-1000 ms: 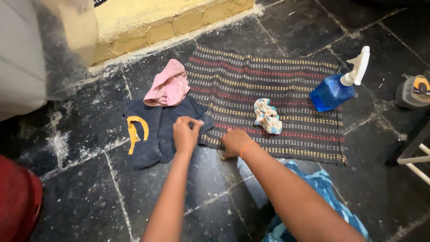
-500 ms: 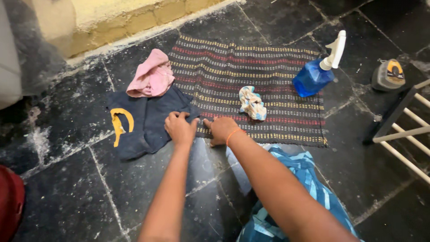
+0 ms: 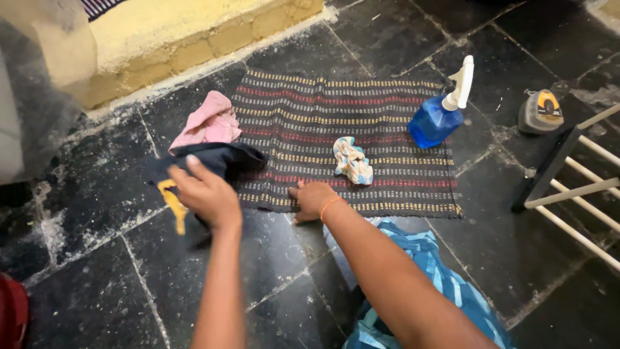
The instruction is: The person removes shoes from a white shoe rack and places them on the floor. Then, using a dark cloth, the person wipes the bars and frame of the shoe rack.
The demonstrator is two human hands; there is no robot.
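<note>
My left hand (image 3: 205,194) grips a dark navy cloth with a yellow mark (image 3: 216,158) and holds it bunched and lifted off the dark stone floor. My right hand (image 3: 312,199), with an orange band at the wrist, presses down on the near edge of a striped woven mat (image 3: 336,110). A pink cloth (image 3: 208,124) lies crumpled by the mat's left edge, just beyond the navy cloth. On the mat's middle sits a small crumpled patterned cloth (image 3: 352,159).
A blue spray bottle with a white trigger (image 3: 440,114) stands at the mat's right edge. A grey and yellow tape measure (image 3: 540,111) lies further right. A white-railed frame (image 3: 571,187) stands at the right. A yellow step (image 3: 194,39) runs along the back.
My left hand has gathered the navy cloth and pulled it up and leftward off the floor, where it lay flat before. My right hand stays on the mat's edge.
</note>
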